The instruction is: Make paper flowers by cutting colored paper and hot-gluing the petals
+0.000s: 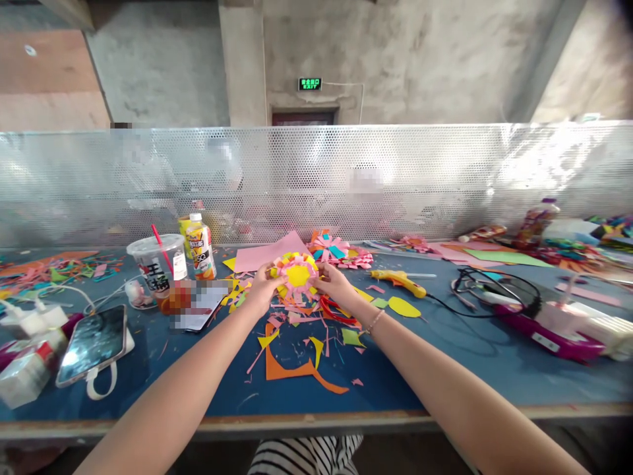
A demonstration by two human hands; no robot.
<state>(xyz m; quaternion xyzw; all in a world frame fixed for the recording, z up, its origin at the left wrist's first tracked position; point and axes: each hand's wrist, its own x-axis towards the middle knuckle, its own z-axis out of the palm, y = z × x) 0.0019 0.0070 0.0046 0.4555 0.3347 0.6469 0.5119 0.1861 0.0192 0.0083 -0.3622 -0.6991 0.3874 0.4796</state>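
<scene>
Between the two hands, lifted just above the table point(445, 376), sits a paper flower point(297, 274): a yellow centre ringed by pink and yellow folded petals, its face turned up toward the camera. The left hand point(260, 290) pinches its left edge, fingers closed on the petals; the right hand point(332, 280) pinches the right edge in the same way. The flower is round, so it has no long axis to speak of; it lies squarely between the grips, and neither hand is clearly nearer to it than the other. Whether the thumbs press on the front or the back of the rim I cannot tell.

Straight below the grip lie paper scraps point(301, 359), orange, yellow and pink, scattered over the blue top. Just behind the hands are a pink sheet point(270, 254) and a second flower point(339, 252) lying flat. To the right of the right hand, near but apart, rests a yellow glue gun point(398, 280), its cord running on toward a coiled cable point(497, 293). To the left of the left hand stand a bottle point(200, 247) and a plastic cup point(157, 264) with a red straw; farther left, well apart, a phone point(93, 343) lies tilted on its stand. A perforated metal screen point(445, 178) closes the far edge of the table.
</scene>
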